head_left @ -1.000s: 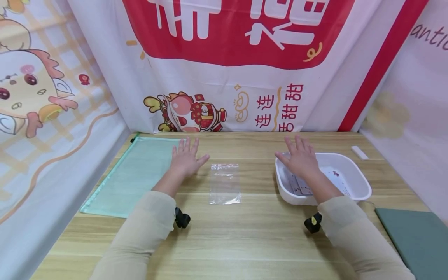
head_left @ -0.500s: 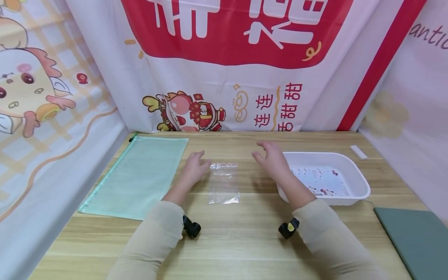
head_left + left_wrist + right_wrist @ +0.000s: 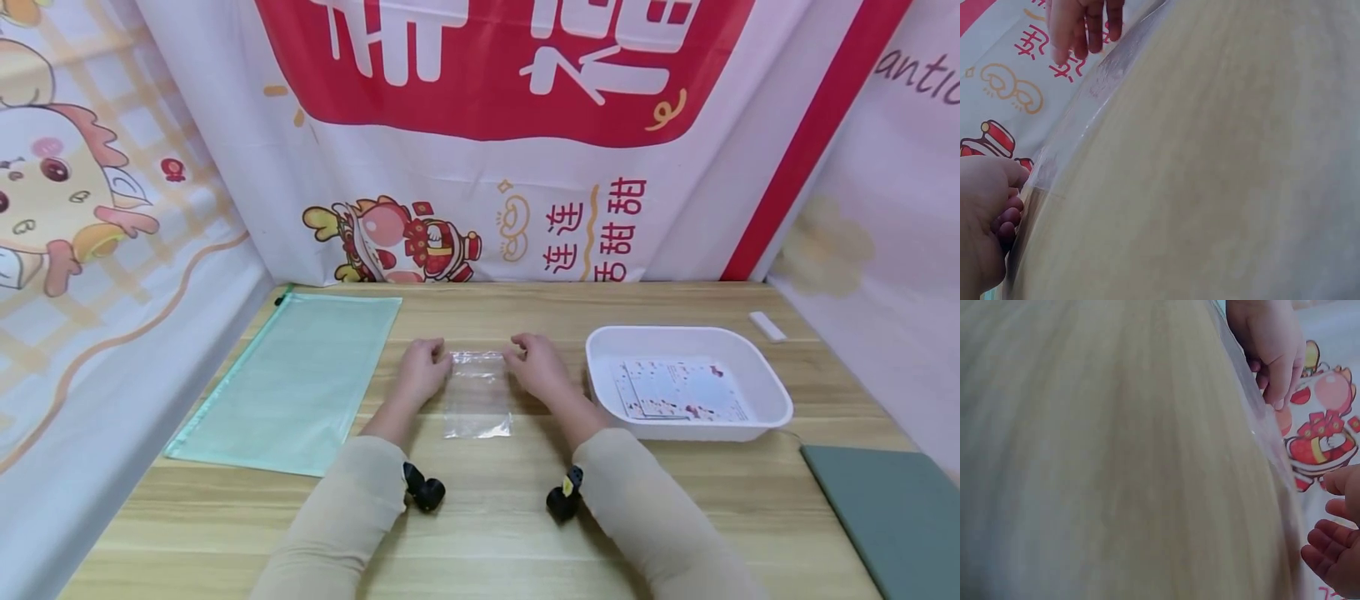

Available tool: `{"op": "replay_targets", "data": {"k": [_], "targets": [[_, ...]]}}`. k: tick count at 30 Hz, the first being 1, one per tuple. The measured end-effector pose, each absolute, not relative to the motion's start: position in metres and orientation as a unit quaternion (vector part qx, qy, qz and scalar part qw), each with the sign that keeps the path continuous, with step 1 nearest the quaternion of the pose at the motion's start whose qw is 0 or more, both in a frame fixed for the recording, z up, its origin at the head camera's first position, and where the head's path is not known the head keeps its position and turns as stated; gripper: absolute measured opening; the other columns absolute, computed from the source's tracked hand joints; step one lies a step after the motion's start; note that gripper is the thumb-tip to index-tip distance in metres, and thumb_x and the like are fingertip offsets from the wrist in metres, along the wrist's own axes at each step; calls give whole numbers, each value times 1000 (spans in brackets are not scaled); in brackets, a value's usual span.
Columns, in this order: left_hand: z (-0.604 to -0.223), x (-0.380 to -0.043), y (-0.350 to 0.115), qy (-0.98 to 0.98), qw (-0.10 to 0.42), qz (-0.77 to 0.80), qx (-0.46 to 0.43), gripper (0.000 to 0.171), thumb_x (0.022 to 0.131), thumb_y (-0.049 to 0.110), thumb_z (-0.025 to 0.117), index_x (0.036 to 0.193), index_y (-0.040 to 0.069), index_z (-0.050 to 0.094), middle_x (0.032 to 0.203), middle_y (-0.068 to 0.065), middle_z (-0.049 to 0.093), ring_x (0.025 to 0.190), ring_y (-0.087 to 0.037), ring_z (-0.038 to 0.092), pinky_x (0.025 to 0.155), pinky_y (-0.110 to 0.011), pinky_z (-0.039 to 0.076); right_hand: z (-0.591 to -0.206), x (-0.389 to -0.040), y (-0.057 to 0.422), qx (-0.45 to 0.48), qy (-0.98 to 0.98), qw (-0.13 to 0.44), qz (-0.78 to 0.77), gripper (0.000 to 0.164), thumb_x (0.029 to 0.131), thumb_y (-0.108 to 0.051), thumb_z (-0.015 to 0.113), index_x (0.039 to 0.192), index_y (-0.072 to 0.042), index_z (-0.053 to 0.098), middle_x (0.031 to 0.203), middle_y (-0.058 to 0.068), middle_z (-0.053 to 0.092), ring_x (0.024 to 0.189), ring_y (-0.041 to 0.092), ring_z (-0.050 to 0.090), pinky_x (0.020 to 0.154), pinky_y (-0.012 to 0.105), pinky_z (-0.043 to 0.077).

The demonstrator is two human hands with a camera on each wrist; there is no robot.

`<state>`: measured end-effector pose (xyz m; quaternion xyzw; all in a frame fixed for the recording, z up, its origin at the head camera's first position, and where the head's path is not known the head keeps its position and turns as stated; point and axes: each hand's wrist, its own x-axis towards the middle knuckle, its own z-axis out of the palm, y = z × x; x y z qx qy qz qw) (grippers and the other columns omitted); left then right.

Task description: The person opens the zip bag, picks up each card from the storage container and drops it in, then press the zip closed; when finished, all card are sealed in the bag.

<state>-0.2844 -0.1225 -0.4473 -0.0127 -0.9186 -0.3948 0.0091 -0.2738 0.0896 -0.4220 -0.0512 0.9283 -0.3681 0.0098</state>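
A small clear zip bag (image 3: pixel 478 396) lies flat in the middle of the wooden table, its zip edge away from me. At its far left corner my left hand (image 3: pixel 423 370) pinches the edge; the left wrist view shows that hand (image 3: pixel 988 219) with its fingers curled in at the bag's end. My right hand (image 3: pixel 538 367) is at the far right corner, fingertips close to the edge. In the right wrist view this hand (image 3: pixel 1338 534) has its thumb and fingers apart, with nothing between them.
A pale green mesh zip pouch (image 3: pixel 300 375) lies to the left. On the right stands a white plastic tub (image 3: pixel 765 400) with printed cards (image 3: pixel 682 387) inside. Behind it is a small white block (image 3: pixel 767 327). A dark green board (image 3: pixel 892 508) lies at the front right.
Both hands have come inward and down from a spread position, the right one leaving the space over the tub. The left hand has taken hold of the zip bag's corner.
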Motion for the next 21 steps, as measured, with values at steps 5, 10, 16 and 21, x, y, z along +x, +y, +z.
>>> {"op": "replay_targets", "data": {"k": [5,10,16,21], "targets": [[-453,-283,-121,-935,35,-352,-30,43,93,20,62,130,-2,58,124,-21,57,117,-35,54,108,-46,42,-436,-281,87,-41,926,20,-374,43,97,-28,59,133,-6,57,131,17,59,124,32,55,108,46,42],[-457,-282,-119,-932,46,-358,-25,29,91,18,64,117,3,66,116,-16,59,110,-31,55,103,-45,45,-444,-284,87,-50,932,20,-358,40,96,-29,60,129,-6,61,127,15,61,120,31,56,107,45,43],[-458,-283,-118,-917,66,-391,-35,14,89,12,67,101,5,67,107,-13,64,105,-29,58,100,-43,46,-446,-286,87,-49,935,14,-350,35,95,-28,62,123,-8,65,121,13,62,115,29,57,105,43,44],[-458,-283,-118,-893,49,-446,-29,9,89,10,67,98,7,66,100,-10,66,98,-25,60,92,-39,50,-446,-288,87,-51,932,12,-360,23,94,-26,64,109,-9,67,111,10,64,106,27,59,99,42,47]]}}
